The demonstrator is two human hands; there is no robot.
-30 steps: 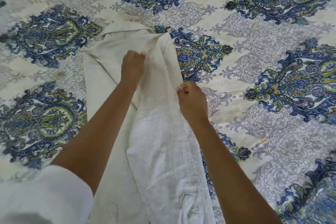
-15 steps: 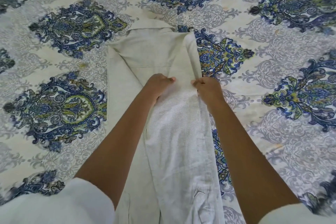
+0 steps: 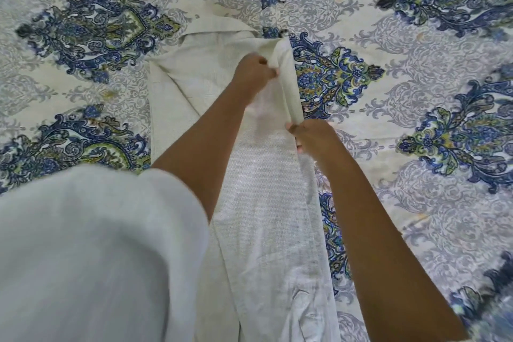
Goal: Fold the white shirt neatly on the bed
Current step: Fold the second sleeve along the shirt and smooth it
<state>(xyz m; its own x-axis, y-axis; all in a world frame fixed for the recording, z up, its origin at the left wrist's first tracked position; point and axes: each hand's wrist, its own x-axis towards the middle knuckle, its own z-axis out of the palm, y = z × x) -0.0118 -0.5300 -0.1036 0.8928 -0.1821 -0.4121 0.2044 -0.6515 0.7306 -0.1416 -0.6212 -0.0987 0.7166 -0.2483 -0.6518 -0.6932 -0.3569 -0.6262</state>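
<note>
Fingers [image 3: 271, 73] of the left hand [image 3: 253, 75] pinch the raised right-side fold of the white shirt [image 3: 266, 203] near its far end. The right hand [image 3: 315, 137] grips the same fold nearer the person, fingers curled round its edge. The shirt lies lengthwise on the bed [image 3: 416, 119], collar end away, left side folded inward.
</note>
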